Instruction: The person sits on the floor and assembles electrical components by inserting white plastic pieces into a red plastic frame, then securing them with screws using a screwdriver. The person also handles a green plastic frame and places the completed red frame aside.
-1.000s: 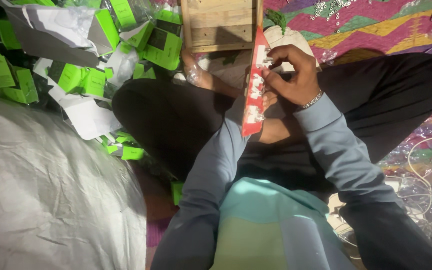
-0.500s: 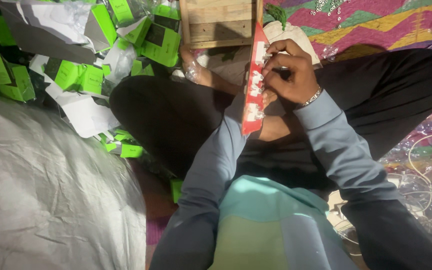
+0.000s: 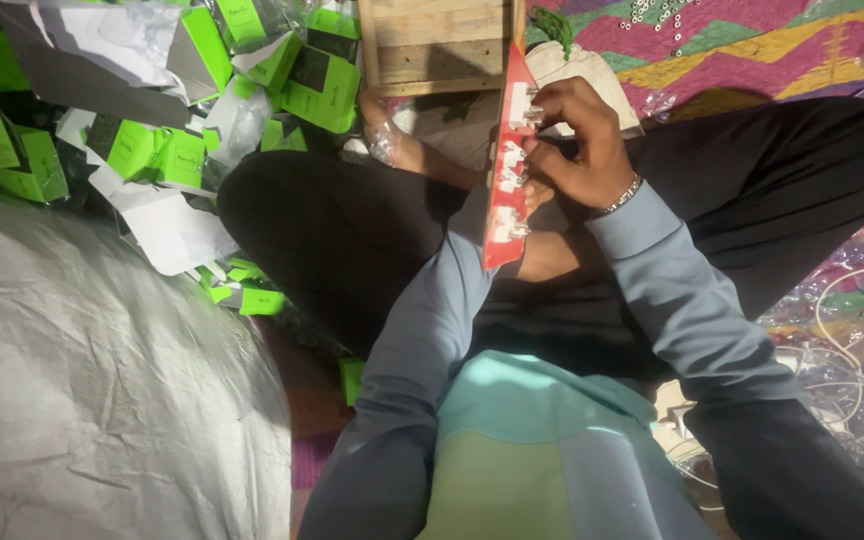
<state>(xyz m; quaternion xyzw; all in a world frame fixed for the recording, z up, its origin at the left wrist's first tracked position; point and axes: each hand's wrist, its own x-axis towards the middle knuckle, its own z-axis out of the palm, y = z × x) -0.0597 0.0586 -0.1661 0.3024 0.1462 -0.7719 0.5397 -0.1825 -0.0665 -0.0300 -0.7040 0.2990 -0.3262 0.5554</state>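
Nearest, over the crossed black-trousered legs, stands a long red strip-shaped board carrying small white parts, held on edge above the lap. The right hand (a thin bracelet at its wrist) pinches one white part near the board's upper end. The left hand lies hidden behind the board; its grip cannot be told. Farther off rests a pale wooden crate, with scattered bright green cardboard boxes beside it.

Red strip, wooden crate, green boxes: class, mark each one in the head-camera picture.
red strip (image 3: 505,200): head view, the middle of its long red face.
wooden crate (image 3: 437,45): head view, a front slat.
green boxes (image 3: 322,85): head view, one box in the pile.
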